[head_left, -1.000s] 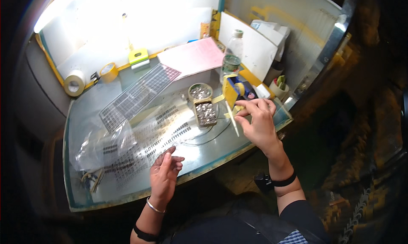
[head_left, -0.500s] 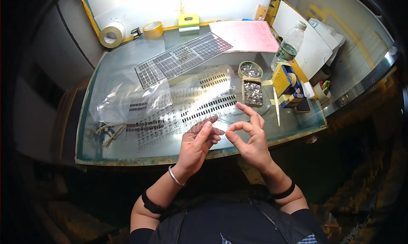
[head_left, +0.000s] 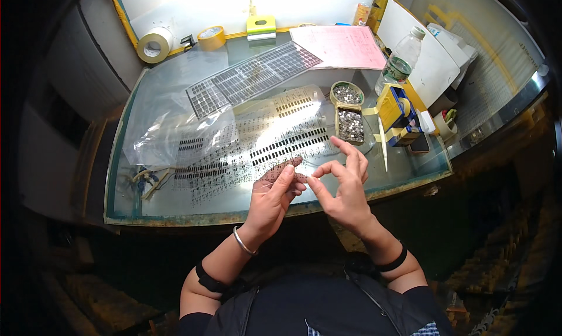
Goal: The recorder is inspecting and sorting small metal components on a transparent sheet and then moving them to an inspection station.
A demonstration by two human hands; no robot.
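My left hand is closed on a small, thin, dark see-through sheet, with the thumb on top and the fingers beneath. My right hand has thumb and forefinger pinched together at the sheet's right end, other fingers raised. Whether the pinch grips the sheet's edge or some tiny piece is too small to make out. Both hands are above the front edge of a glass-topped table. Beyond them lie clear films printed with rows of black marks.
A dark grid-patterned sheet and pink paper lie farther back. Right of the films stand a square tub and a round tub of small silvery pieces, a blue-yellow tape dispenser and a plastic bottle. Tape rolls stand back left.
My right hand's pinched fingertips have moved slightly left and up, closing in on the right end of the sheet. My left hand keeps its hold nearly in place.
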